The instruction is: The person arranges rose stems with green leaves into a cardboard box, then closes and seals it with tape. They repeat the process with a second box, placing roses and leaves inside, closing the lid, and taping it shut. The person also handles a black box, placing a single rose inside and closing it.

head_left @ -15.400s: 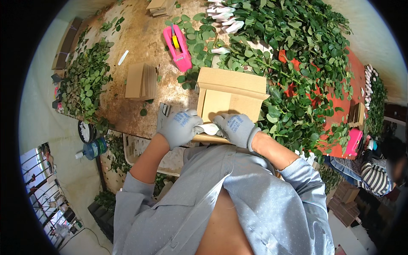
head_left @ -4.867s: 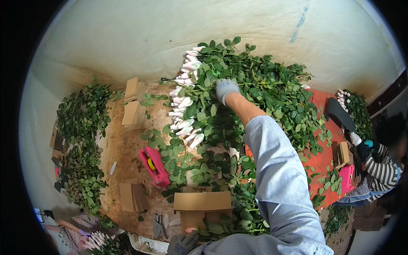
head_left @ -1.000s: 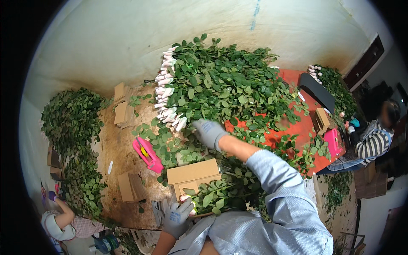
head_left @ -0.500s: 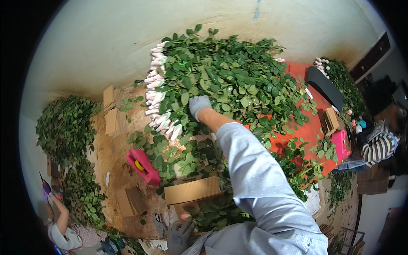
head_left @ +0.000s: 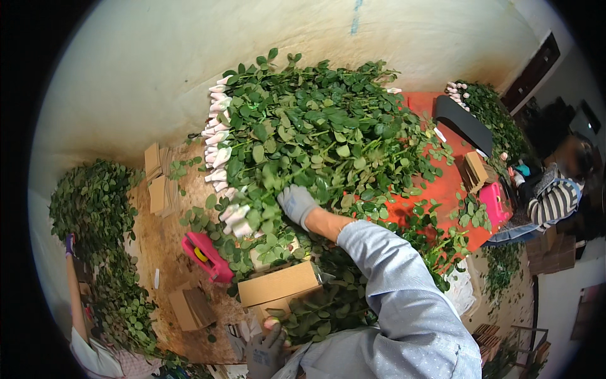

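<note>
My right hand, in a grey glove, is closed around the leafy stems of several roses whose heads are in pale sleeves. These lie at the near edge of a large pile of sleeved roses, heads left and green leaves right. At the lower edge, my left hand, also gloved, rests with fingers stretched out beside a pink rosebud. Just above it a folded cardboard sheet lies over leafy stems. My left palm is partly hidden.
A pink tape dispenser stands left of the cardboard. Cardboard stacks lie on the stained table. Red covering shows at right, with a black curved object. Co-workers are at the far left and right.
My right hand has come nearer to me, drawing several sleeved roses away from the pile's front. My left hand stays low by the rosebud. The left co-worker's arm has moved up.
</note>
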A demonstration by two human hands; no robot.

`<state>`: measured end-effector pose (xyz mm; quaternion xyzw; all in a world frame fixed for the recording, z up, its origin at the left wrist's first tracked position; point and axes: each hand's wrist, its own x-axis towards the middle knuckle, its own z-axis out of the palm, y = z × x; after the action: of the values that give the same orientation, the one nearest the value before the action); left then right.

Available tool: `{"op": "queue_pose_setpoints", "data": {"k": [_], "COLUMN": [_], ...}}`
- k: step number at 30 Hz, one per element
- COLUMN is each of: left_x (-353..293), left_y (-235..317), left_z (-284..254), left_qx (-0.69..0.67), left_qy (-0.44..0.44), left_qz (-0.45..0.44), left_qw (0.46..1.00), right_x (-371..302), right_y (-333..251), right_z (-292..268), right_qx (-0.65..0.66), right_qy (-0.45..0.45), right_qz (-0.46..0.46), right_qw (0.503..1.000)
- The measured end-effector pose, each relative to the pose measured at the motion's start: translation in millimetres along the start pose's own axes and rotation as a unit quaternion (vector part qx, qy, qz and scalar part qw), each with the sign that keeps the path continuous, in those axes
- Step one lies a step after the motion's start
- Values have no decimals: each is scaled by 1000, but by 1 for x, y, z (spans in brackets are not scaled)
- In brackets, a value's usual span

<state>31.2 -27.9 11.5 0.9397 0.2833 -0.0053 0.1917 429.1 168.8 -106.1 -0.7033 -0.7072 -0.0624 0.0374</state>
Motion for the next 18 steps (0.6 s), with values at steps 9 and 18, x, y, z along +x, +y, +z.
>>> {"op": "queue_pose_setpoints", "data": {"k": [9, 18], "left_x": [13, 1], "left_y": [12, 13], "left_z": [-18, -12], "left_qx": [30, -13], "left_qy": [35, 21], "left_qz": [53, 22], "left_qw": [998, 999], "right_x": [-59, -79], "right_y": [-38, -53], "right_z": [-63, -91], "right_qx": [-70, 18], "right_qy": [-46, -95], "right_qz": [-38, -1], "right_qw": [996, 995]}}
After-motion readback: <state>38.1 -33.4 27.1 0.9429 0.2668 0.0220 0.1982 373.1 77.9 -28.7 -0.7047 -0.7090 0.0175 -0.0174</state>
